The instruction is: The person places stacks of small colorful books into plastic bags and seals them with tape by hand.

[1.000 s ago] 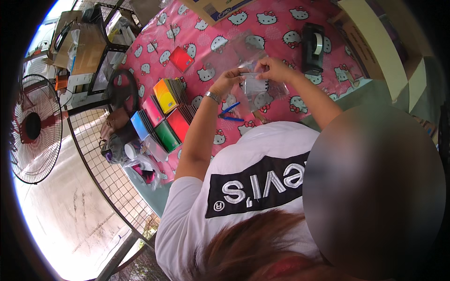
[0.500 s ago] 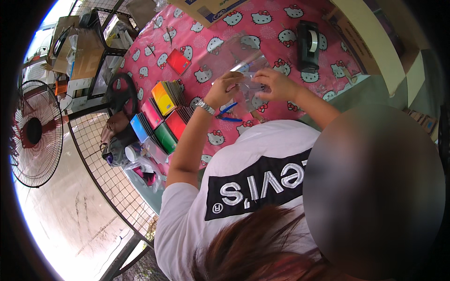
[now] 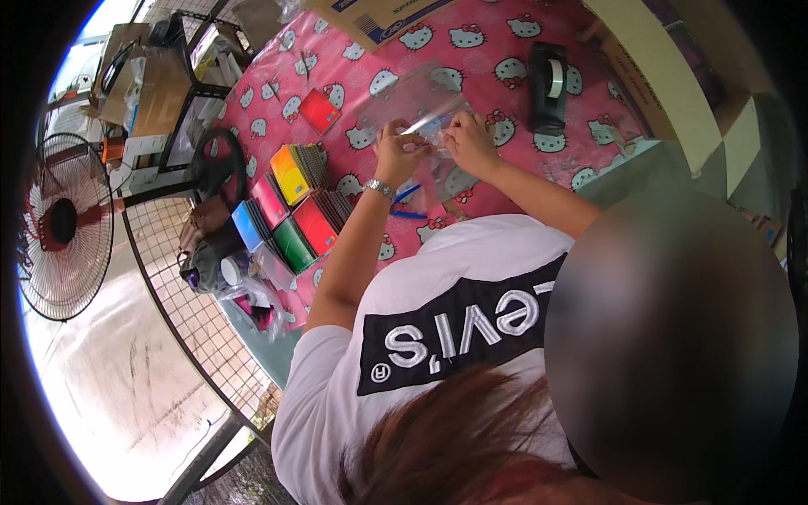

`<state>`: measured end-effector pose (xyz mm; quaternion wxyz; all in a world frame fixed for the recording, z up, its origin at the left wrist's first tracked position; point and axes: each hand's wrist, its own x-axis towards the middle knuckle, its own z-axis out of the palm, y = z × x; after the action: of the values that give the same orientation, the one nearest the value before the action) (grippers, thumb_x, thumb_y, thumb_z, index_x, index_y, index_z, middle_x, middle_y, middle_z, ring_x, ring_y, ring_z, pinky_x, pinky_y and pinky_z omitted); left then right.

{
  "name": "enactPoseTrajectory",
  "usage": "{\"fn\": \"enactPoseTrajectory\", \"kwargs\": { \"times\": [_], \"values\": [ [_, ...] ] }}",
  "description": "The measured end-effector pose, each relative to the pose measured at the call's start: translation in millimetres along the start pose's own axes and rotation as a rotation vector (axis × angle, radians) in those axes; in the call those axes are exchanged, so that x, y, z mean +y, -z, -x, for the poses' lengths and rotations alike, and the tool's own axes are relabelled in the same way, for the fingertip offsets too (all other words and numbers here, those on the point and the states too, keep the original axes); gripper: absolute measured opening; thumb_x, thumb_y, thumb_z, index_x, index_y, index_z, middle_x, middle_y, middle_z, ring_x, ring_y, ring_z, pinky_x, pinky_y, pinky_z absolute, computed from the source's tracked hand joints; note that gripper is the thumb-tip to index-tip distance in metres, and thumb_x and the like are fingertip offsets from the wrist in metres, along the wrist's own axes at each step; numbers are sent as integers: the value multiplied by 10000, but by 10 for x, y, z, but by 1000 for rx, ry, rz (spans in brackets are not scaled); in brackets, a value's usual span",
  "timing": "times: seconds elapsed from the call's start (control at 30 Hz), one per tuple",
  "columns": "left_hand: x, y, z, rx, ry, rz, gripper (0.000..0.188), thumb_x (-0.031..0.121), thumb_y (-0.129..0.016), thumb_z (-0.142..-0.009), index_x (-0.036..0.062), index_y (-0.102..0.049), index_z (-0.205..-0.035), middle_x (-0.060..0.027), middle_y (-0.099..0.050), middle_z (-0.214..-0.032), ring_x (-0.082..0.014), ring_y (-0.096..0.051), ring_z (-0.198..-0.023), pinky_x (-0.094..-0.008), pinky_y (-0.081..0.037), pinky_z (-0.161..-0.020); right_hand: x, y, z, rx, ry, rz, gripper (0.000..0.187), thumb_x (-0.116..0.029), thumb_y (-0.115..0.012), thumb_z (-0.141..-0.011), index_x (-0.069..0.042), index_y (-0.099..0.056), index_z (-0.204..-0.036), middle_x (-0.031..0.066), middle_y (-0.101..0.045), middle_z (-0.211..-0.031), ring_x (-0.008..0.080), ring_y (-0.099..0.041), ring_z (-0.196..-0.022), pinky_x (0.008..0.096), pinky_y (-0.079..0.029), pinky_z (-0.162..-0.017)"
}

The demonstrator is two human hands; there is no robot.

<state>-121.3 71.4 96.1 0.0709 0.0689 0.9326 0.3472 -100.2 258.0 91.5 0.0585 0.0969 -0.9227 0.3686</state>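
Observation:
Both hands are on a clear plastic bag point(image 3: 408, 91) lying over the pink tablecloth. My left hand point(image 3: 397, 156), with a metal band at its wrist, pinches the bag's near part. Close beside it on the right, my right hand point(image 3: 471, 145) is also closed on the plastic, fingertips bent down. Glare on the film hides its exact edges. Just below my left hand, a blue-handled tool point(image 3: 407, 202) rests on the cloth, partly hidden. A single small red notebook point(image 3: 320, 111) lies flat beyond my left hand.
Rows of spiral notebooks point(image 3: 290, 172) in yellow, pink, red, green and blue stand at left. A black tape dispenser point(image 3: 547, 88) sits at right. Cardboard boxes point(image 3: 387, 18) stand at the far edge and right. A fan point(image 3: 66, 225) is beyond the wire mesh point(image 3: 181, 286).
My right hand has moved slightly left and down along the plastic, its fingers closing more. My left hand has shifted slightly, still on the bag. The view has tilted a little.

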Motion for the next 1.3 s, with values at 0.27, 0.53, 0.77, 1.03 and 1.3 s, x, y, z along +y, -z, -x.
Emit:
{"fn": "enactPoseTrajectory", "kwargs": {
  "times": [0.27, 0.53, 0.77, 1.03, 1.3],
  "values": [
    [193, 54, -201, -99, -132, -172, 197, 203, -750, -608, 98, -695, -765, -62, -604, -1101, -285, -486, -1103, -413, -374, -947, 1743, 817, 297, 462, -600, -205, 192, -206, -641, -845, -28, -630, -916, 49, -577, -801, 218, -532, -759, 341, -450, -701],
    [9, 143, -232, -271, 3, 179, 358, 48, -753, -666, 79, -666, -1012, -51, -650, -970, -207, -597, -915, -321, -472, -809, 1458, 717, 836, 337, -741, -1231, 62, -142, -575, -902, -82, -565, -894, -3, -510, -779, 98, -475, -682, 263, -428, -610],
    [-92, -94, -175, -230, 242, 793, 291, 9, -693, -764, -9, -634, -1049, -42, -630, -983, -96, -565, -853, -245, -456, -767, 1349, 188, 311, -398, -758, -1330, 50, -137, -531, -924, -88, -523, -918, -12, -476, -768, 70, -424, -610, 210, -345, -524],
    [-118, -92, -84, -227, 298, 836, 333, -7, -615, -827, 14, -566, -1156, -53, -618, -1059, -112, -558, -971, -270, -425, -875, -142, 264, -1447, -1026, 373, 241, 390, -354, -752, -717, -32, -535, -752, 14, -525, -676, 124, -530, -603, 327, -402, -512],
    [103, -275, -57, -98, 312, 955, 409, 39, -556, -877, 91, -459, -1271, -85, -548, -1185, -165, -499, -1097, -299, -424, -912, 1412, -285, -632, -890, -87, -621, 357, -265, -687, -799, -34, -531, -1022, 28, -566, -839, 137, -562, -800, 350, -489, -705]
  ]
}}
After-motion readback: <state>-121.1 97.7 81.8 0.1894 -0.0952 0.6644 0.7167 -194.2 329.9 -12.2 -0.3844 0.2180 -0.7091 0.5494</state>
